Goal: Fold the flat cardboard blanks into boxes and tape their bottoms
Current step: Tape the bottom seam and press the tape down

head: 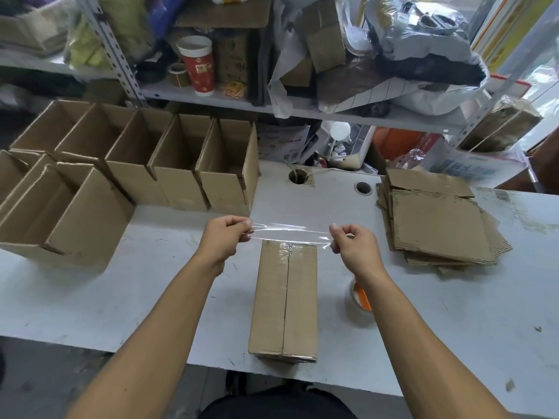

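Note:
A folded cardboard box (286, 300) lies bottom up on the white table (151, 297), its two flaps meeting along the middle seam, with clear tape along that seam. A strip of clear tape (290, 232) stretches level just above the box's far end. My left hand (225, 237) pinches the strip's left end. My right hand (352, 243) pinches its right end. A tape roll (360, 305) with an orange part lies on the table under my right forearm, partly hidden.
Several open finished boxes (181, 164) stand in a row at the back left, with more (60, 213) at the far left. A stack of flat blanks (435, 219) lies at the right. Cluttered shelves (302, 110) rise behind the table. Two cable holes (363, 187) sit in the tabletop.

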